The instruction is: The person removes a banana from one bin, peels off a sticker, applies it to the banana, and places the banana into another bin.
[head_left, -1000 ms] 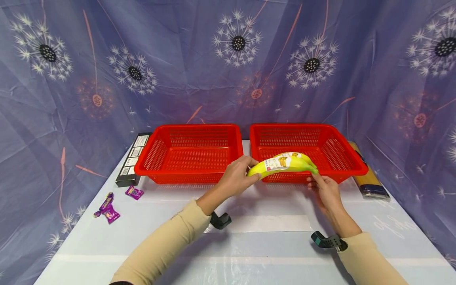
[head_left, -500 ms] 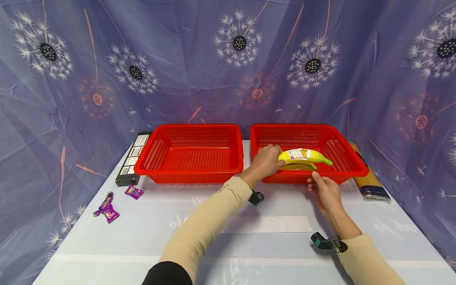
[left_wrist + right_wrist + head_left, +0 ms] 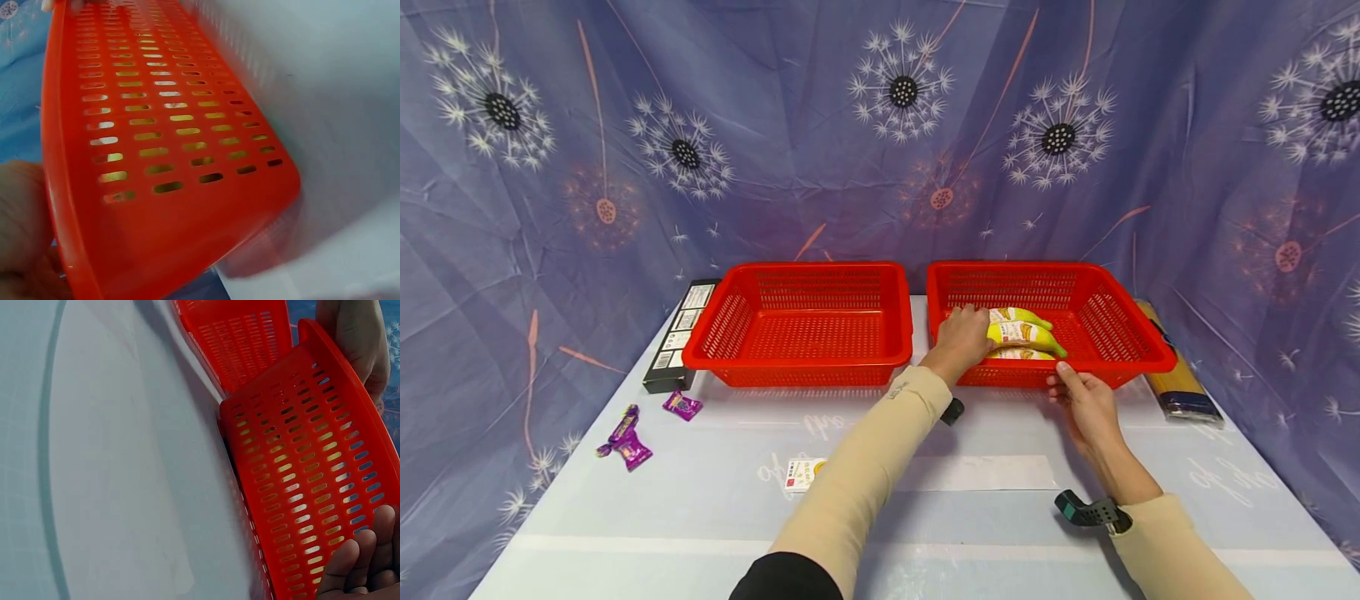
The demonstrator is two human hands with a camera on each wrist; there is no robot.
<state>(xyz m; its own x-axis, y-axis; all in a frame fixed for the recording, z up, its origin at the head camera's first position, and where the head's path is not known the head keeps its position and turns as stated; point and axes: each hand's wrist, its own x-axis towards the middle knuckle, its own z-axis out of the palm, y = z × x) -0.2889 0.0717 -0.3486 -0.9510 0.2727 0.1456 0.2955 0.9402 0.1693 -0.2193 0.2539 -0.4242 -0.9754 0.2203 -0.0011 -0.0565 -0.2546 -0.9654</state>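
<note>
Several yellow bananas point(image 3: 1026, 335) with white printed labels lie in the right red basket point(image 3: 1131, 350), green tips pointing right. My left hand point(image 3: 961, 337) reaches over the basket's front left part and grips the left end of the middle banana; the fingers partly hide the banana ends. My right hand point(image 3: 1086, 404) holds the front rim, thumb on top and fingers against the outer wall. In the right wrist view those fingers point(image 3: 342, 565) bend against the slotted wall. Yellow shows through the slots in both wrist views.
Another red basket point(image 3: 797, 367) stands to the left. Beyond it lies a black box point(image 3: 677, 342), with purple-wrapped sweets point(image 3: 682, 406) nearby. A yellow and dark blue packet point(image 3: 1180, 375) lies at the right. A white card point(image 3: 805, 473) shows beside my left sleeve.
My left hand has carried the banana right and down into the right basket, among the others. The right hand stays at the rim. The white card has come into view beside the left sleeve.
</note>
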